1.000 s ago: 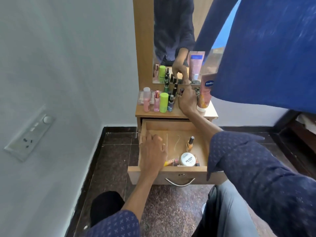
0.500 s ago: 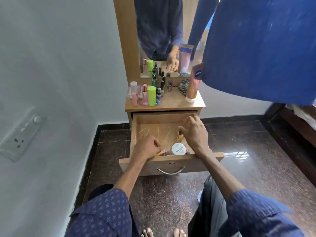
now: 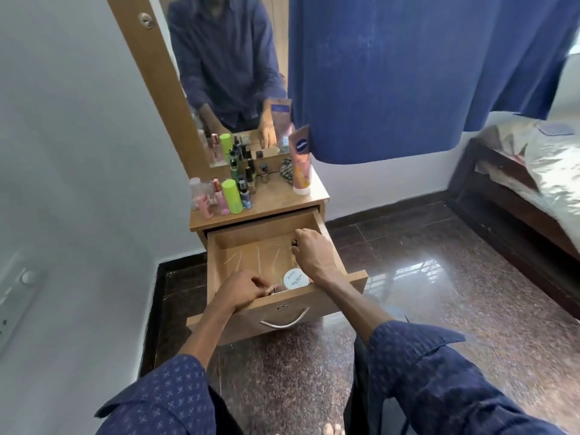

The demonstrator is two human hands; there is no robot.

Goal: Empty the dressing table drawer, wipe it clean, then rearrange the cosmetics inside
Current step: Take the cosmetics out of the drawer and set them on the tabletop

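The wooden drawer (image 3: 326, 229) of the dressing table is pulled open. My right hand (image 3: 314, 254) is inside it at the right side, fingers curled round a small bottle with a black cap (image 3: 294, 243). My left hand (image 3: 241, 290) is at the drawer's front left corner and pinches a small pink lipstick-like tube (image 3: 272, 288). A round white jar (image 3: 295, 279) lies between my hands near the front wall. The drawer floor shows pale scratch marks.
The tabletop (image 3: 276, 199) holds several bottles, a green can (image 3: 232, 196) and a tall pink tube (image 3: 300, 160) before the mirror (image 3: 232, 73). A blue curtain (image 3: 423, 73) hangs at right. A bed (image 3: 539, 171) stands far right. The grey wall is close on the left.
My right hand left the tabletop, came down into the drawer and closed on the small bottle. My left hand moved to the drawer's front and took the pink tube. The camera tilted.
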